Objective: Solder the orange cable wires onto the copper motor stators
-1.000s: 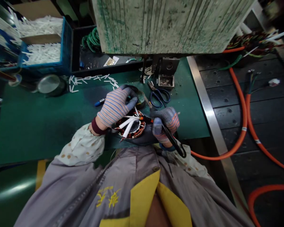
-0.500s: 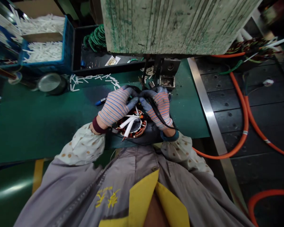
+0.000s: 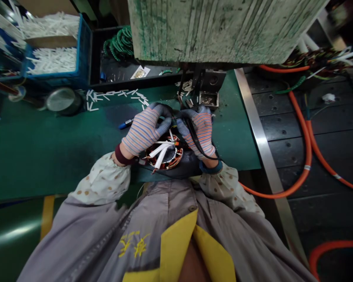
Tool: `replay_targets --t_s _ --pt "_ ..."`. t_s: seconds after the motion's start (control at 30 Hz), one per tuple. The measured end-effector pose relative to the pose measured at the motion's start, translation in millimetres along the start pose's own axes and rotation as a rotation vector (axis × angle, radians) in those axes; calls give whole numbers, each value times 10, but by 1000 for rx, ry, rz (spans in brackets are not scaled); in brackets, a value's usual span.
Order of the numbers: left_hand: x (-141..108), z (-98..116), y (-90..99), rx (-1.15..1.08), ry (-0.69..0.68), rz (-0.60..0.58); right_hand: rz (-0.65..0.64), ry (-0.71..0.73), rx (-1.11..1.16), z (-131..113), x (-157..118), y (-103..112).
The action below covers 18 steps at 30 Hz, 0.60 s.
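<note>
A motor stator (image 3: 176, 159) with copper windings lies near the bench's front edge, several white sleeves (image 3: 161, 154) sticking out of it. Just beyond it, my left hand (image 3: 148, 127), in a striped glove, has thumb and fingers pinched on thin dark wires (image 3: 173, 122). Close by on the right, my right hand (image 3: 200, 129) grips a black cable (image 3: 195, 139) that runs down across its palm toward the wrist. Thin wires bridge the small gap between both hands. The fingertips partly hide where the wires meet.
Loose white tubes (image 3: 114, 94) lie beyond my left hand, near a blue marker (image 3: 125, 124) and a round metal tin (image 3: 63, 101). A blue crate (image 3: 84, 47) holds more tubes. A small metal box (image 3: 208, 98) stands beyond my right hand, under a large worn board (image 3: 217, 31). Orange hoses (image 3: 307, 149) curve at right.
My hands have parted slightly, showing more of the wires between them. The stator stays in place; the camera view has shifted a little.
</note>
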<state>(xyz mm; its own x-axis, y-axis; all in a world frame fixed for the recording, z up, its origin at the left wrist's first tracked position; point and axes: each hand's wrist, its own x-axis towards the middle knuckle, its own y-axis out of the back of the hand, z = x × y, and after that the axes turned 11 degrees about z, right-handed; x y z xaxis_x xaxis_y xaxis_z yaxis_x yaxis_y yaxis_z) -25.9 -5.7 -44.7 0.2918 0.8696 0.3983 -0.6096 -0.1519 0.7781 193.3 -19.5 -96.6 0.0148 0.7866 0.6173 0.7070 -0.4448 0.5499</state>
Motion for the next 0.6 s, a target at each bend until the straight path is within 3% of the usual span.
replay_targets --t_s 0.2,0.47,0.6 --pt "35 39 -50 7 18 18 -48 -70 101 -48 40 85" --pt "52 104 -63 15 90 1 90 50 -43 -56 -44 84" --pt "84 129 -51 29 90 -27 31 99 -120 -50 -110 118"
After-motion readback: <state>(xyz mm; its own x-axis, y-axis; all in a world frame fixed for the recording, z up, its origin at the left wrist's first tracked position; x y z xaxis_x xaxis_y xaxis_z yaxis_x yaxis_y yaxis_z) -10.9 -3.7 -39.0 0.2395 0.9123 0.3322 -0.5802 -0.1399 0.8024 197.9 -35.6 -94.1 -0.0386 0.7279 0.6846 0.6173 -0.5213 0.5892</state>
